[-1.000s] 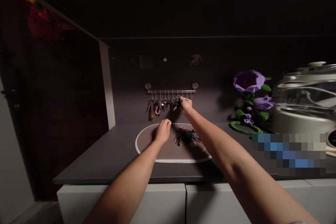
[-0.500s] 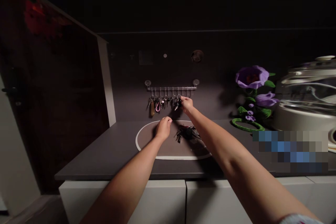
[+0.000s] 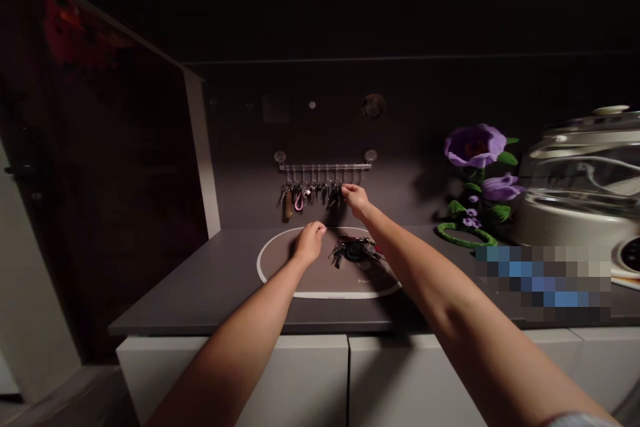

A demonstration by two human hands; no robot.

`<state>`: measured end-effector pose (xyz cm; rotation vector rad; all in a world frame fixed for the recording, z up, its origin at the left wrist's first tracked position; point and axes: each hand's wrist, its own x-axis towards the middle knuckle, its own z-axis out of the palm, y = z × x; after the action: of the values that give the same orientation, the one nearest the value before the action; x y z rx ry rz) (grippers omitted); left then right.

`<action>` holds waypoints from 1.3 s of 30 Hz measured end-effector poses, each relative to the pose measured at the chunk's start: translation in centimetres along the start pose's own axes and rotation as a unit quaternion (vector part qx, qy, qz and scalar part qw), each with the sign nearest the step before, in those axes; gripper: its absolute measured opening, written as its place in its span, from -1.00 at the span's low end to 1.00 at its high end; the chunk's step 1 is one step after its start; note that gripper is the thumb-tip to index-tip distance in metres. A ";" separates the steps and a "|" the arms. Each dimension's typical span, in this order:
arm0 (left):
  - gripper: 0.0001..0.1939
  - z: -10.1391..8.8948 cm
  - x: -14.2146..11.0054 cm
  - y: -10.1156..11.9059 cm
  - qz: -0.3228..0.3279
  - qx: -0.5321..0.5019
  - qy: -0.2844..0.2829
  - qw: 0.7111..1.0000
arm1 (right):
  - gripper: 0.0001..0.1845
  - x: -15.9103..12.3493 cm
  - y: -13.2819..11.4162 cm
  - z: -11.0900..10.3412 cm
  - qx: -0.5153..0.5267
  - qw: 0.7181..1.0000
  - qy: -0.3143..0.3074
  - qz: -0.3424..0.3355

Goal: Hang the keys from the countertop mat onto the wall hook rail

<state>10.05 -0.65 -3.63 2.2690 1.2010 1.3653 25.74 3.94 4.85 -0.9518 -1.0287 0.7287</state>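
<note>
A clear hook rail point(image 3: 325, 167) is fixed to the dark back wall, with several bunches of keys point(image 3: 309, 195) hanging from it. Among them are a brown tag point(image 3: 289, 203) and a pink loop point(image 3: 299, 200). At the right end of the row, my right hand point(image 3: 356, 200) pinches a dark bunch of keys point(image 3: 335, 197) close under the hooks. My left hand point(image 3: 311, 241) is curled closed over the mat, below the rail, and nothing shows in it. Right of it, a pile of keys point(image 3: 354, 251) lies on the brown oval mat point(image 3: 285, 267) with a pale rim.
Purple artificial flowers point(image 3: 475, 147) with a green ring base stand on the dark counter point(image 3: 200, 280) at right. Beside them is a cream appliance with a clear cover point(image 3: 575, 213). White cabinet fronts point(image 3: 310, 373) are below, and a dark door point(image 3: 115, 200) is at left.
The dark key bunch in my right hand has moved slightly left and sits closer to the other hanging keys. My left hand stays over the mat. The view has shifted slightly.
</note>
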 end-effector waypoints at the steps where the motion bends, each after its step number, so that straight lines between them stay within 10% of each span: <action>1: -0.82 0.0 0.0 0.0 -0.001 -0.005 -0.002 1.000 | -0.90 -0.1 0.0 -0.1 -0.008 1.000 0.004 -0.003; 19: -0.85 -0.6 -0.3 2.5 -0.063 -0.064 -0.067 0.994 | -0.95 -7.9 1.0 -4.7 -0.195 0.976 -0.079 -0.052; 31: -0.78 1.5 0.4 2.3 -0.152 0.012 -0.111 0.982 | -0.85 -9.9 2.4 -5.6 -0.510 0.816 -0.183 -0.202; 39: -0.83 1.8 0.3 1.5 -0.166 -0.055 -0.139 0.975 | -0.82 -9.2 2.9 -5.7 -0.545 0.787 -0.194 -0.215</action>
<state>12.40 -1.01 -3.61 1.9879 1.2973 0.9328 27.62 -4.43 -2.38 -1.4784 -2.0445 -0.1657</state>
